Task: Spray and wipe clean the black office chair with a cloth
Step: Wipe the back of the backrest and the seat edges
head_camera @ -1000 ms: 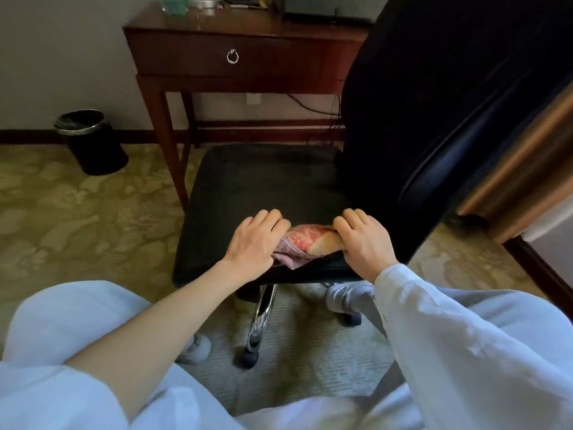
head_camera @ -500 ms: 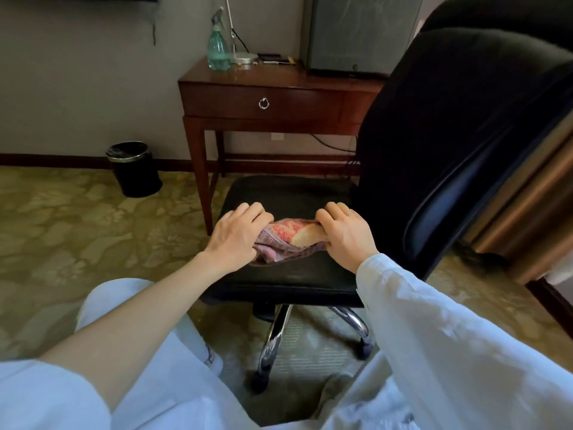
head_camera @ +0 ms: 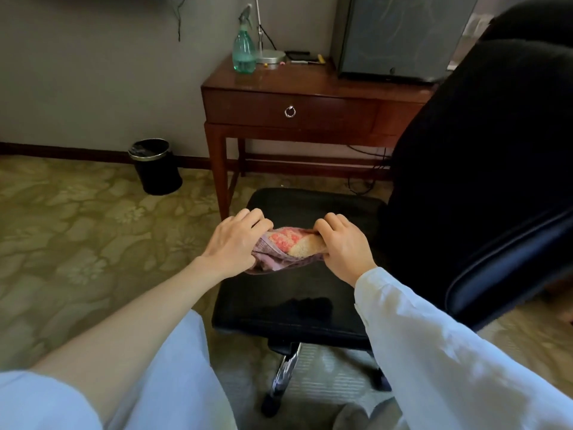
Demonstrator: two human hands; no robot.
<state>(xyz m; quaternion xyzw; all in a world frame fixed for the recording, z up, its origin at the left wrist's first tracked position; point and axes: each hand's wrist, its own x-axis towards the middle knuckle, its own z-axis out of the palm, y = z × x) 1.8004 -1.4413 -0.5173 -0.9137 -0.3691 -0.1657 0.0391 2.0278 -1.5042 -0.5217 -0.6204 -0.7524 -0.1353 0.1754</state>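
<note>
Progress looks partial: the cloth [head_camera: 288, 249] lies bunched on the middle of the seat [head_camera: 294, 293] of the black office chair [head_camera: 465, 212], with the 2 hands at either end of it. The left hand [head_camera: 235, 243] curls its fingers over the cloth's left end and the right hand [head_camera: 341, 248] curls over its right end, so both grip it, seemingly against the seat. The spray bottle [head_camera: 244, 48] stands upright on the far table [head_camera: 310, 85], well apart from the chair and in neither hand, which suggests the spraying of the seat is done or paused. The near edge of the seat shows a glossy patch; whether that is damp or only a reflection I cannot tell. Wiping the seat seems to be the step in hand. Left, by my reading, are the far part of the seat, the tall backrest [head_camera: 483, 135] at right and the base [head_camera: 283, 377] below.
</note>
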